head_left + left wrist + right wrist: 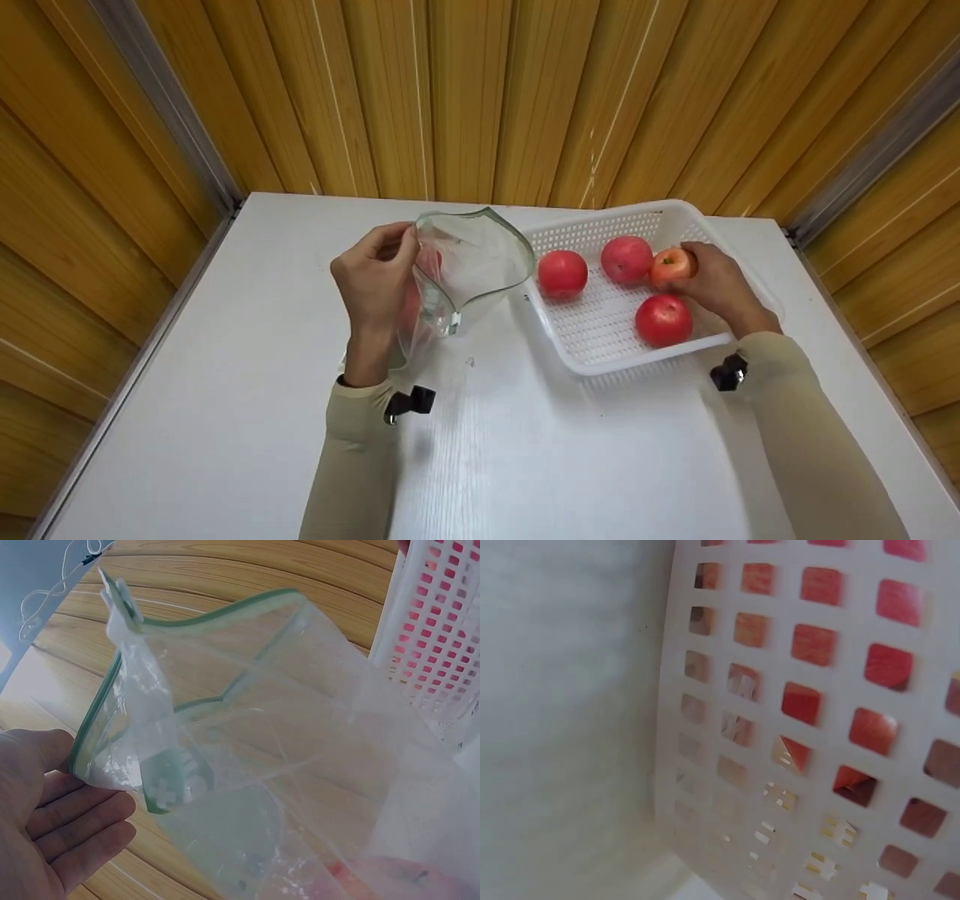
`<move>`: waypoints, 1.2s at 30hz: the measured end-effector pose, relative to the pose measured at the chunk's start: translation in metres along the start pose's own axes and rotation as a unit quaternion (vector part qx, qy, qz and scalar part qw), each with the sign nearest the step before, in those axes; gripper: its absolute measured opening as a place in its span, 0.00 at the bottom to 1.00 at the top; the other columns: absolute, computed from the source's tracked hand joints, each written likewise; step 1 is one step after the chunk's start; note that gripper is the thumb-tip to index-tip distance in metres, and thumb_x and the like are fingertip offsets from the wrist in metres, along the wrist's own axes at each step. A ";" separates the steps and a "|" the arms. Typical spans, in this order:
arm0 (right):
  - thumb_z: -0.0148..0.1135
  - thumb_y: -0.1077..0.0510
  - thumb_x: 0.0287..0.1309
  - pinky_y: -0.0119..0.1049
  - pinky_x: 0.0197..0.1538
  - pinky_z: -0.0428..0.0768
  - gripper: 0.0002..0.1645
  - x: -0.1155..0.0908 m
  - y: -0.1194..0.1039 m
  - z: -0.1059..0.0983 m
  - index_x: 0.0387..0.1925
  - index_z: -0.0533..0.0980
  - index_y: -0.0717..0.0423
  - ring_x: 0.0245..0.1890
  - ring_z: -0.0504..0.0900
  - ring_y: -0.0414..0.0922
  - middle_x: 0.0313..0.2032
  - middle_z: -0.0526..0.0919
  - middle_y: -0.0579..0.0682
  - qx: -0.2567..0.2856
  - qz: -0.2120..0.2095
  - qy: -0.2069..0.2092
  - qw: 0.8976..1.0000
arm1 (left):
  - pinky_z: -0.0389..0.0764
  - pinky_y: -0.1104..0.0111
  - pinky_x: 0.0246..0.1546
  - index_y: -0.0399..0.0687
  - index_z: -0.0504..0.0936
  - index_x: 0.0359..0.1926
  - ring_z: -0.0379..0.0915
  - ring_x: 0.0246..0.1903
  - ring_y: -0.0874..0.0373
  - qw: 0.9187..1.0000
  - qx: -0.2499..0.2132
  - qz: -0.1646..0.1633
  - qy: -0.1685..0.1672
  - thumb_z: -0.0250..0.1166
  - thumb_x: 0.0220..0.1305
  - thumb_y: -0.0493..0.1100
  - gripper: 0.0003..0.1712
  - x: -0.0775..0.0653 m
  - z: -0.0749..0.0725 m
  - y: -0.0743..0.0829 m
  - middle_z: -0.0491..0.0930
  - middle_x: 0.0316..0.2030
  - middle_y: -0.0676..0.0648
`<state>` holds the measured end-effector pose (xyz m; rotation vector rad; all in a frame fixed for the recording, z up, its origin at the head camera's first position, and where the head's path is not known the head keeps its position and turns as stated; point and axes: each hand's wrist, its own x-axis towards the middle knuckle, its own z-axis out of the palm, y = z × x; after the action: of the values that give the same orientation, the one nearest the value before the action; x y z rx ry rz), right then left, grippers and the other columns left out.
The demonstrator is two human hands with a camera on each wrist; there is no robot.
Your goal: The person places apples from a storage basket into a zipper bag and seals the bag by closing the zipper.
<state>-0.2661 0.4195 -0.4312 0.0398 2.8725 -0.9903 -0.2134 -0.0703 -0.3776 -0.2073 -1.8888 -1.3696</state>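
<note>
My left hand point(375, 281) pinches the rim of a clear zip bag point(300, 697) with a green closure between thumb and forefinger. The bag's mouth gapes wide, and a white slider point(455, 322) hangs at its near edge. Red fruit shows inside; in the left wrist view it is an apple point(405, 877) with a stem. Over in the white basket point(559, 341), my right hand point(716, 281) grips an orange-red apple point(670, 266) at the right side. Three redder apples lie around it: one at left point(562, 274), one behind point(627, 259), one in front point(664, 320).
Both bag and basket stand on a white table point(510, 450), the basket to the bag's right. Wood-patterned panels point(465, 97) rise behind the table and at both sides. The basket's perforated wall point(772, 742) fills much of the right wrist view and hides the right hand's grasp there.
</note>
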 end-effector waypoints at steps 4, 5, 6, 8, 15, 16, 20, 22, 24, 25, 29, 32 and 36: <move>0.77 0.47 0.63 0.69 0.71 0.66 0.55 0.000 0.000 0.000 0.78 0.57 0.66 0.67 0.68 0.68 0.70 0.67 0.70 -0.008 -0.004 0.002 1.000 | 0.86 0.74 0.36 0.35 0.92 0.41 0.87 0.30 0.59 1.000 0.003 0.001 0.000 0.71 0.68 0.34 0.06 0.000 0.000 0.000 0.91 0.35 0.45; 0.77 0.46 0.63 0.70 0.70 0.66 0.56 0.000 0.000 0.000 0.78 0.57 0.67 0.66 0.68 0.69 0.70 0.67 0.70 -0.010 -0.006 0.004 1.000 | 0.86 0.73 0.36 0.35 0.92 0.41 0.87 0.30 0.59 1.000 0.004 0.001 -0.001 0.71 0.68 0.34 0.06 -0.001 0.000 0.000 0.91 0.36 0.45; 0.77 0.46 0.62 0.70 0.70 0.66 0.56 0.000 0.000 0.000 0.78 0.58 0.67 0.66 0.68 0.69 0.70 0.67 0.70 -0.012 -0.007 0.008 1.000 | 0.86 0.73 0.36 0.35 0.92 0.41 0.88 0.30 0.59 1.000 0.004 0.001 -0.001 0.71 0.68 0.35 0.06 -0.001 0.000 0.000 0.91 0.36 0.45; 0.77 0.46 0.62 0.70 0.70 0.66 0.56 -0.001 0.000 0.000 0.78 0.58 0.67 0.67 0.68 0.69 0.70 0.67 0.71 -0.017 -0.009 0.014 1.000 | 0.86 0.73 0.37 0.35 0.92 0.41 0.87 0.30 0.59 1.000 0.005 -0.001 -0.001 0.71 0.68 0.35 0.06 -0.001 0.000 0.000 0.91 0.36 0.45; 0.77 0.52 0.63 0.67 0.71 0.67 0.54 -0.005 -0.005 0.001 0.79 0.57 0.67 0.69 0.68 0.69 0.73 0.65 0.71 -0.008 -0.026 0.051 0.998 | 0.86 0.72 0.37 0.36 0.92 0.42 0.87 0.31 0.60 1.000 0.004 -0.010 -0.002 0.71 0.68 0.35 0.07 -0.002 -0.001 -0.001 0.91 0.36 0.45; 0.77 0.52 0.63 0.67 0.70 0.68 0.55 -0.005 -0.006 0.002 0.80 0.57 0.67 0.69 0.68 0.69 0.74 0.65 0.71 -0.004 -0.026 0.055 0.998 | 0.86 0.72 0.37 0.36 0.92 0.42 0.87 0.31 0.60 1.000 0.003 -0.011 -0.003 0.72 0.68 0.35 0.07 -0.002 -0.001 -0.002 0.91 0.36 0.45; 0.78 0.50 0.63 0.66 0.70 0.69 0.57 -0.008 -0.012 0.002 0.81 0.55 0.65 0.70 0.67 0.68 0.74 0.64 0.70 0.011 -0.024 0.061 0.998 | 0.86 0.72 0.36 0.35 0.92 0.41 0.87 0.31 0.60 1.000 0.001 -0.014 -0.004 0.71 0.68 0.35 0.07 -0.002 0.000 -0.003 0.91 0.36 0.45; 0.78 0.50 0.63 0.65 0.70 0.70 0.57 -0.009 -0.017 0.003 0.81 0.55 0.64 0.70 0.68 0.68 0.74 0.64 0.69 0.015 -0.027 0.064 0.997 | 0.86 0.72 0.36 0.35 0.92 0.41 0.87 0.30 0.60 1.000 -0.001 -0.015 -0.005 0.71 0.68 0.35 0.06 -0.002 -0.001 -0.003 0.91 0.36 0.45; 0.77 0.51 0.63 0.65 0.70 0.70 0.56 -0.010 -0.022 0.002 0.81 0.55 0.64 0.70 0.68 0.67 0.74 0.64 0.69 0.018 -0.032 0.066 0.997 | 0.86 0.73 0.36 0.35 0.92 0.41 0.87 0.30 0.59 1.000 -0.003 -0.017 -0.005 0.72 0.68 0.35 0.06 -0.002 -0.001 -0.003 0.91 0.36 0.45; 0.77 0.51 0.63 0.64 0.70 0.70 0.56 -0.011 -0.024 0.002 0.81 0.55 0.64 0.70 0.68 0.67 0.74 0.65 0.69 0.020 -0.035 0.068 0.997 | 0.86 0.73 0.36 0.35 0.92 0.41 0.87 0.30 0.58 1.000 -0.004 -0.018 -0.005 0.72 0.68 0.35 0.06 -0.002 -0.001 -0.003 0.91 0.36 0.45; 0.78 0.52 0.62 0.63 0.69 0.72 0.56 -0.014 -0.036 0.001 0.81 0.56 0.62 0.68 0.69 0.65 0.73 0.67 0.67 0.021 -0.047 0.076 0.996 | 0.86 0.73 0.36 0.36 0.93 0.41 0.88 0.31 0.57 1.000 -0.009 -0.026 -0.005 0.72 0.68 0.35 0.07 -0.002 0.000 -0.002 0.91 0.36 0.46; 0.79 0.53 0.61 0.63 0.68 0.74 0.55 -0.017 -0.046 0.000 0.80 0.59 0.61 0.66 0.71 0.63 0.71 0.69 0.66 0.018 -0.067 0.089 0.994 | 0.86 0.73 0.36 0.35 0.92 0.42 0.87 0.30 0.58 1.000 -0.007 -0.026 -0.006 0.72 0.68 0.36 0.07 -0.002 0.000 -0.003 0.91 0.36 0.46; 0.81 0.55 0.59 0.63 0.66 0.76 0.53 -0.021 -0.061 0.000 0.78 0.62 0.61 0.64 0.73 0.62 0.69 0.73 0.64 0.012 -0.107 0.110 0.988 | 0.86 0.73 0.34 0.35 0.93 0.41 0.87 0.29 0.60 1.000 -0.002 -0.014 -0.004 0.71 0.68 0.35 0.06 -0.001 0.000 -0.004 0.91 0.35 0.46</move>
<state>-0.2490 0.3715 -0.3912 -0.1722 3.1171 -1.1219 -0.2150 -0.0715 -0.3811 -0.1895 -1.9020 -1.3945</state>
